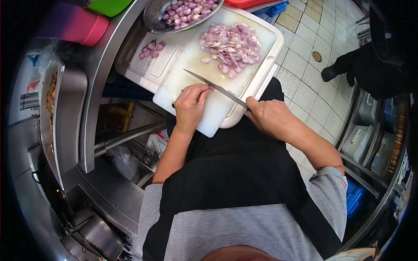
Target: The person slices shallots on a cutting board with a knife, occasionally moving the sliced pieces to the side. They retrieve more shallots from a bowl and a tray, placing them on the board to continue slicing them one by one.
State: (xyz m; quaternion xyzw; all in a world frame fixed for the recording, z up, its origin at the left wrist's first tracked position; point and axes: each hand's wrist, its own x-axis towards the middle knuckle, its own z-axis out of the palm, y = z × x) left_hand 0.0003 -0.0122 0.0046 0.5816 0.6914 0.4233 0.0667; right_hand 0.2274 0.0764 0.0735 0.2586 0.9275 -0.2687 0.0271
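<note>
the slicing step is seemingly under way: the left hand (190, 104) is pinning a small shallot (211, 88) to the cutting board (187, 69), its grip curling closed over it. the right hand (270, 117) is wrapping its grip tight around the knife (209, 83) handle, with the blade meeting the shallot. the next cut is probably calling for fingertips tucked back from the blade.

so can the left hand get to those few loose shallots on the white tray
Probably yes. The left hand holds a shallot piece by the knife in the right hand; the loose shallots lie clear of the blade tip, nothing between.
</note>
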